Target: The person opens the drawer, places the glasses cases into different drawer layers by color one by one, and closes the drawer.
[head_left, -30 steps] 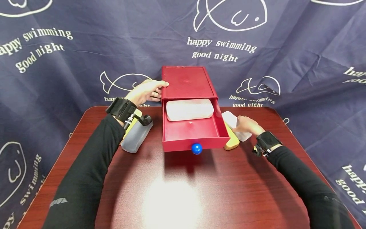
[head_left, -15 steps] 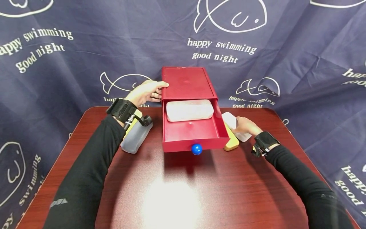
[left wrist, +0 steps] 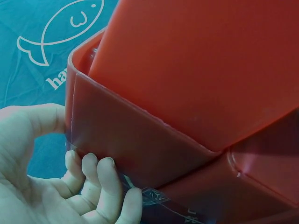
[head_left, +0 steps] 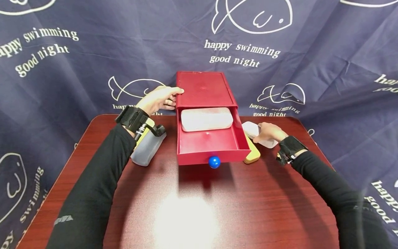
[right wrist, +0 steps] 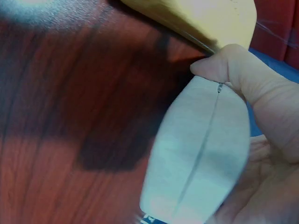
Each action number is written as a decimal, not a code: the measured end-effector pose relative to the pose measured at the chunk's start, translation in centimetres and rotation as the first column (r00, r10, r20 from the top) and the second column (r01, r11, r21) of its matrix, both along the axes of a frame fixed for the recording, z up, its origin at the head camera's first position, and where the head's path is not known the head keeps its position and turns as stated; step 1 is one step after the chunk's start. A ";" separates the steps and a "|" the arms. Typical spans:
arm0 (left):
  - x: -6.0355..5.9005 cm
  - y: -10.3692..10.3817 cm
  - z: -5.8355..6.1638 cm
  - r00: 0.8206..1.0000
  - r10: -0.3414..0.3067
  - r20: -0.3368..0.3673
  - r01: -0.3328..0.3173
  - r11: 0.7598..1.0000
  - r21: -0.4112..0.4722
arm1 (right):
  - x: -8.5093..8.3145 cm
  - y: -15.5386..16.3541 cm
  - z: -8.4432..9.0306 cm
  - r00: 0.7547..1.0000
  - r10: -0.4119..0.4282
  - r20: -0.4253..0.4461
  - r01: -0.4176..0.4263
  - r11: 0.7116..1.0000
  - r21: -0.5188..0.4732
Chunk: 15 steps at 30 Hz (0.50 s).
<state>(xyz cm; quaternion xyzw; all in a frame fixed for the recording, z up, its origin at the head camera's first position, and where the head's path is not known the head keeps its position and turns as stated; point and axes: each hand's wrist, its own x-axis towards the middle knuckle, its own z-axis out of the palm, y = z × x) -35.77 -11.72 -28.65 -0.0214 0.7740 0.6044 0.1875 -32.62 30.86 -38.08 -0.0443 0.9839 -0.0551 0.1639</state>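
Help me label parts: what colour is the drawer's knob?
Blue; the knob shows best in the head view.

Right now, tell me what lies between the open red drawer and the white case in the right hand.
In the head view, a yellow case lies on the table between the red drawer and the white case gripped by the right hand.

Dark red wooden table (head_left: 192, 207) and what lies on it.
A red drawer box (head_left: 203, 90) stands at the far middle, its drawer (head_left: 211, 145) pulled out toward the near edge. A grey case (head_left: 146, 150) lies just left of it; a yellow case (head_left: 253, 155) touches the drawer's right side, a white case (head_left: 253, 130) just beyond.
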 end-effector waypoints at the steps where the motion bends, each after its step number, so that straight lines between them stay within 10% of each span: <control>1: 0.0 0.0 0.0 1.000 -0.002 0.001 0.002 1.000 0.003 | 0.0 0.0 0.2 1.000 0.005 -0.001 -0.005 1.000 0.009; 15: 0.1 0.0 0.1 1.000 -0.006 0.002 0.005 1.000 0.010 | 0.4 0.2 2.9 0.978 0.177 0.108 -0.184 0.981 0.061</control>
